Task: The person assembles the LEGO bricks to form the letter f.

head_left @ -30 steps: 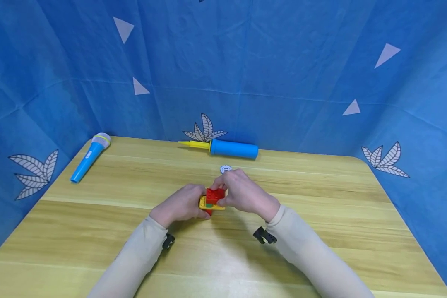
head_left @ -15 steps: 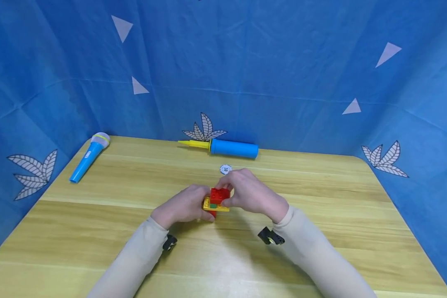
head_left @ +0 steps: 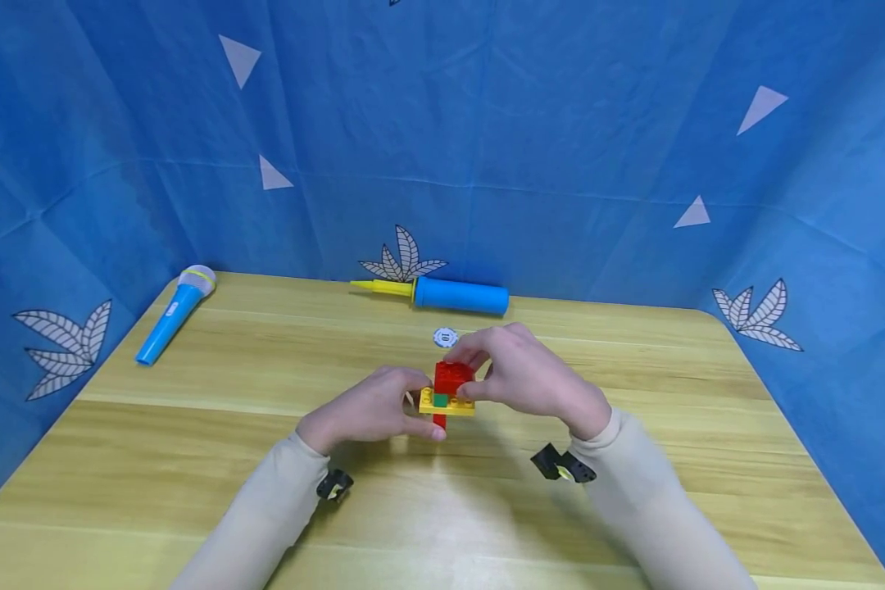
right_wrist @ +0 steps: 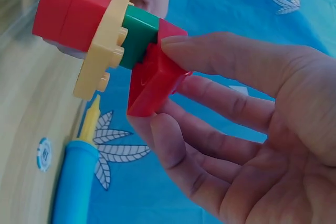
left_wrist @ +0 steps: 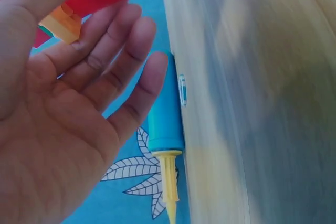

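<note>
A small stack of toy building bricks is between my two hands, over the middle of the table. My right hand (head_left: 538, 377) pinches the red top brick (right_wrist: 157, 77) between thumb and fingers. Below this brick come a green brick (right_wrist: 135, 34) and a wide yellow brick plate (right_wrist: 100, 51) with bare studs. Red bricks (right_wrist: 68, 14) form the bottom of the stack. My left hand (head_left: 372, 408) holds this red bottom part between thumb and fingers, its other fingers loosely spread in the left wrist view.
A blue hand pump (head_left: 460, 296) with a yellow nozzle lies along the back edge. Just beyond my right hand is a poker chip (head_left: 446, 337). At the far left lies a blue toy microphone (head_left: 174, 315). Blue printed cloth (head_left: 442, 123) surrounds the wooden table (head_left: 634, 360).
Both hands and the brick stack have shifted to the right. The left hand's fingers have spread a little away from the stack's side, and the right wrist has moved outward.
</note>
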{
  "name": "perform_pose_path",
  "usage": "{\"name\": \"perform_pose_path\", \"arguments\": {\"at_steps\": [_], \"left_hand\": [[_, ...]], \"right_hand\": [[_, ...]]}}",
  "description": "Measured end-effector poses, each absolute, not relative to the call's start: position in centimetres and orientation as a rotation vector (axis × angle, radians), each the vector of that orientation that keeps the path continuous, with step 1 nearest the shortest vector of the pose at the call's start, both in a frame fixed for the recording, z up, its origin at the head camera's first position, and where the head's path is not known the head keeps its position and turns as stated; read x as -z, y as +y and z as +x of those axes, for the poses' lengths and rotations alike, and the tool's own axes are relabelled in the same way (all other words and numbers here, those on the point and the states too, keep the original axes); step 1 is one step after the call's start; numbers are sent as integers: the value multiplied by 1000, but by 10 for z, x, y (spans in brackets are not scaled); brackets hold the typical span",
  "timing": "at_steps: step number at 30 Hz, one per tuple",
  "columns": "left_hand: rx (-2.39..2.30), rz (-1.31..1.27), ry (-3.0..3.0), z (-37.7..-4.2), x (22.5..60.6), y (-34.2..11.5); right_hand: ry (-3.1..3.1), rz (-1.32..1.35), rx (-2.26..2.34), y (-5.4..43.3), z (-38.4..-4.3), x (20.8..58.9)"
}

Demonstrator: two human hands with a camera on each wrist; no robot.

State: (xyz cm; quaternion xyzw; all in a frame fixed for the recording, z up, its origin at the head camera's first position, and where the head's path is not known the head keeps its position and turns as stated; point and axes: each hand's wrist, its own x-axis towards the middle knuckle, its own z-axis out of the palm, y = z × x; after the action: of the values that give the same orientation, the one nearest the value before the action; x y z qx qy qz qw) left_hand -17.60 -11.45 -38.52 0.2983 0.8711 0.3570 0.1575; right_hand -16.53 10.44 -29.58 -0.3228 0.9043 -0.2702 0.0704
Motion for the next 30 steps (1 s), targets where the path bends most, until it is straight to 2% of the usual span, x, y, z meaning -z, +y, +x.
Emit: {"name": "perform_pose_path", "arguments": {"at_steps": [6, 13, 19, 30], "left_hand": [[-1150, 856, 2331, -174, 381, -115], [-1297, 888, 2183, -172, 379, -117], [-1368, 903, 2098, -172, 377, -118], [-1428, 956, 2054, -170, 373, -117]], "right_hand": [[2751, -1043, 868, 110, -160, 295], [2964, -1257, 592, 107, -139, 294], [3078, -1306, 421, 102, -127, 300], [3124, -1353, 492, 101, -125, 305]]}}
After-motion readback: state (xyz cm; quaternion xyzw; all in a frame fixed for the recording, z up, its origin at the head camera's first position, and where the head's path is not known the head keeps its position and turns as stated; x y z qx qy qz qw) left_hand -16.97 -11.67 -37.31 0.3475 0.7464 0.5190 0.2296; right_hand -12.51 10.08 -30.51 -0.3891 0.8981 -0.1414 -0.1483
